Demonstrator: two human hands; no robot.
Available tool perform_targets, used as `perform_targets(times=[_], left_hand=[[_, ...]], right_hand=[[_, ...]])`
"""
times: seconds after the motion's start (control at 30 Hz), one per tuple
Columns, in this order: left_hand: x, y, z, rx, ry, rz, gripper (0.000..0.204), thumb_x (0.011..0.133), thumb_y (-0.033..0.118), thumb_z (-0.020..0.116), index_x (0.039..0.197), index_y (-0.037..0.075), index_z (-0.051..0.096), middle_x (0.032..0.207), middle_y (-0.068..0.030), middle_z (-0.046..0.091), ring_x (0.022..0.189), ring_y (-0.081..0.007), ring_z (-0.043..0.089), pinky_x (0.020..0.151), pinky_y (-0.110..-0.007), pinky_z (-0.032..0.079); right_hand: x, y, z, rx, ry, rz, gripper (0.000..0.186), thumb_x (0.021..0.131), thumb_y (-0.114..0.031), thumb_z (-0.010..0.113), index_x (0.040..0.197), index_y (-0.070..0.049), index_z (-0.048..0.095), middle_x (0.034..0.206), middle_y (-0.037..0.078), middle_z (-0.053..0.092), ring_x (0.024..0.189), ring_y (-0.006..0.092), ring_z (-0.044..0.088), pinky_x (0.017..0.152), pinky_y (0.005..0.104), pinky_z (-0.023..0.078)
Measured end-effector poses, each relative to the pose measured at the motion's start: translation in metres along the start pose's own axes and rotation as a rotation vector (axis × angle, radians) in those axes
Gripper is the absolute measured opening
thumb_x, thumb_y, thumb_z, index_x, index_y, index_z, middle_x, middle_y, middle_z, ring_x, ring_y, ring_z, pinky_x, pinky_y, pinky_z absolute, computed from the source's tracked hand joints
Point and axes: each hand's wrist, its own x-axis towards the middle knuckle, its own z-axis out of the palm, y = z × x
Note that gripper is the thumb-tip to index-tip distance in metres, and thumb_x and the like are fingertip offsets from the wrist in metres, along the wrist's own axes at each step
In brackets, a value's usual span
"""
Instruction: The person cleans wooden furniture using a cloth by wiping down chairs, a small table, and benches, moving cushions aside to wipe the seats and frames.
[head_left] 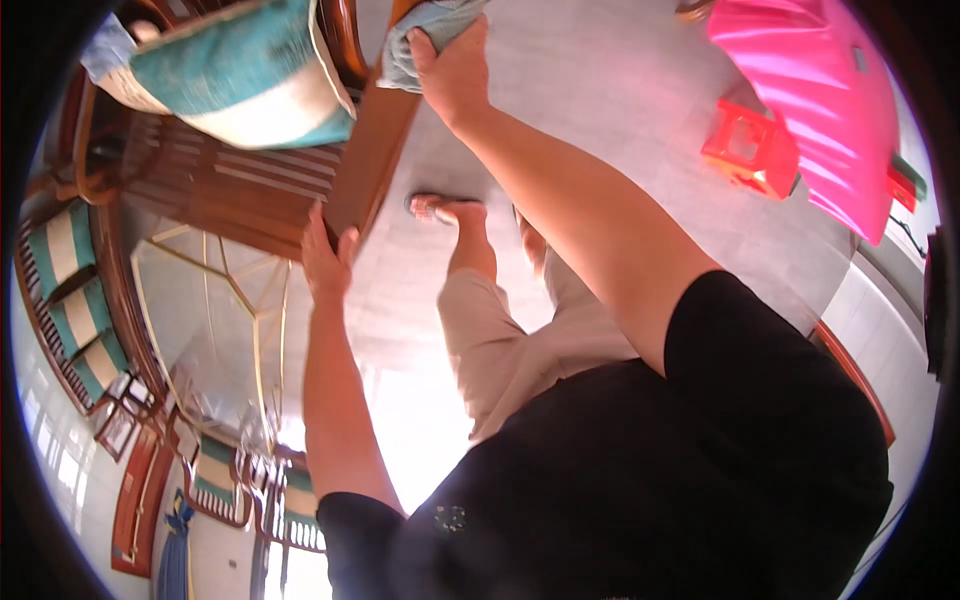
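Observation:
My right hand [455,75] is closed on a grey-blue cloth [400,62], which it presses against the front rail of a dark wooden bench [375,150]. My right arm reaches far forward. At the near corner of that bench, my left hand [327,262] rests against the wood, thumb spread from the outstretched fingers. A teal and cream cushion [235,75] lies over the bench's slatted seat, left of the cloth.
Beside my left forearm stands a glass-sided table with a gold frame [255,310]. A red plastic stool [750,148] and a shiny pink covered item [815,90] are at the right. More cushioned wooden seats [75,290] line the far left. My sandaled foot [445,208] is on the grey floor.

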Motion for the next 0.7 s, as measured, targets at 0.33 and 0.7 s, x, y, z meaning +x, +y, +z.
perform_targets(times=[0.33, 0.7], left_hand=[[-0.02, -0.024, 0.041, -0.436, 0.491, -0.206, 0.042, 0.11, 0.027, 0.049, 0.139, -0.001, 0.063, 0.135, -0.0153, 0.067, 0.122, -0.0255, 0.064, 0.103, -0.037, 0.05], [-0.028, -0.011, 0.043, -0.139, 0.699, -0.148, 0.035, 0.106, 0.031, 0.062, 0.127, 0.005, 0.075, 0.12, -0.0069, 0.077, 0.109, -0.0165, 0.069, 0.097, -0.031, 0.053]], right_hand=[[-0.221, 0.048, 0.019, 0.277, -0.402, 0.627, 0.064, 0.096, -0.037, 0.072, 0.131, 0.001, 0.035, 0.115, 0.026, 0.065, 0.105, 0.0388, 0.069, 0.091, 0.0457, 0.054], [-0.154, 0.204, -0.004, 0.369, -0.987, 0.222, 0.034, 0.101, -0.022, 0.058, 0.126, -0.001, 0.068, 0.114, 0.013, 0.074, 0.108, 0.0207, 0.066, 0.096, 0.0358, 0.053]])
